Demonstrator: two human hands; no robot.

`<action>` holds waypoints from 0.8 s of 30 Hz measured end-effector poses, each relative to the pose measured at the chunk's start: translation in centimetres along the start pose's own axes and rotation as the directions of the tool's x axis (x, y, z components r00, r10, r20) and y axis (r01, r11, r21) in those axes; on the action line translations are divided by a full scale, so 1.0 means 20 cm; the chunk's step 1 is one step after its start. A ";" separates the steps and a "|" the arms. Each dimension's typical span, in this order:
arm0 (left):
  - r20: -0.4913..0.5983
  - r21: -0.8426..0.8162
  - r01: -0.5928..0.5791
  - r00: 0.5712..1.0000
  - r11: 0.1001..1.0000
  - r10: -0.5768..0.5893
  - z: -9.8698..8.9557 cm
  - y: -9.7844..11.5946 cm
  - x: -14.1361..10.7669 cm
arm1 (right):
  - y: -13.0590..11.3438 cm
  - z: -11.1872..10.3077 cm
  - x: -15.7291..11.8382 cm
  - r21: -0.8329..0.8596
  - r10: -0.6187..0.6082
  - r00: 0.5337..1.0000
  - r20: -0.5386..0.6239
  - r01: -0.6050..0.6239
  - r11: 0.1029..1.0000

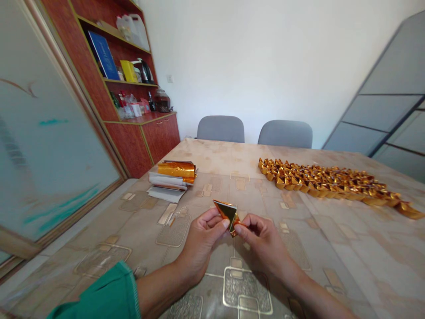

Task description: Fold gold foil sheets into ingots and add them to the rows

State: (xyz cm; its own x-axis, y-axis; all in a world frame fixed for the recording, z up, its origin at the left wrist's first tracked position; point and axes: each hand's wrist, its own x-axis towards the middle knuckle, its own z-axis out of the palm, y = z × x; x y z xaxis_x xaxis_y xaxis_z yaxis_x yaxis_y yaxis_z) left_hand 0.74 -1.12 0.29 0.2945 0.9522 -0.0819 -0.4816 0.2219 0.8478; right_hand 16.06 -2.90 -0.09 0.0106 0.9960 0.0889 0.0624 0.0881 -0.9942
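Observation:
Above the near middle of the table, a partly folded piece of gold foil paper is held between both hands. My left hand pinches its left side between thumb and fingers, the thumb lying on the front. At the lower right corner, my right hand grips the same piece with thumb and bent fingers. The piece has a pointed triangular flap with a shiny face and a pale edge along its top. Its lower part is partly covered by the fingertips.
A stack of gold and white paper sheets lies at the table's left. Rows of folded gold paper pieces spread across the right. Two grey chairs stand behind the patterned tablecloth; a red cabinet is at the left.

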 end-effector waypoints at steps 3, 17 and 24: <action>-0.031 0.003 0.018 0.999 1.000 -0.018 0.00 0.00 0.00 | 0.00 0.00 0.00 -0.006 0.015 1.000 0.018 -0.015 1.000; 0.067 0.127 -0.070 0.996 0.989 0.061 -0.01 -0.02 0.00 | 0.01 0.02 -0.02 0.057 -0.054 0.993 0.101 0.049 0.997; 0.024 0.021 -0.016 1.000 1.000 0.015 -0.02 0.00 0.02 | 0.04 0.01 -0.01 0.254 0.101 0.975 0.198 -0.151 0.955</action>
State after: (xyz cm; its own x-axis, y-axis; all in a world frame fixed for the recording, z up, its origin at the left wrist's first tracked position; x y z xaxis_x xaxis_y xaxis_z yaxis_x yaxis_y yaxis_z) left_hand 0.58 -0.63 0.00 0.3071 0.9500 -0.0562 -0.4689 0.2025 0.8597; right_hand 16.00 -3.09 -0.98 -0.1805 0.9832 -0.0259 -0.1957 -0.0617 -0.9787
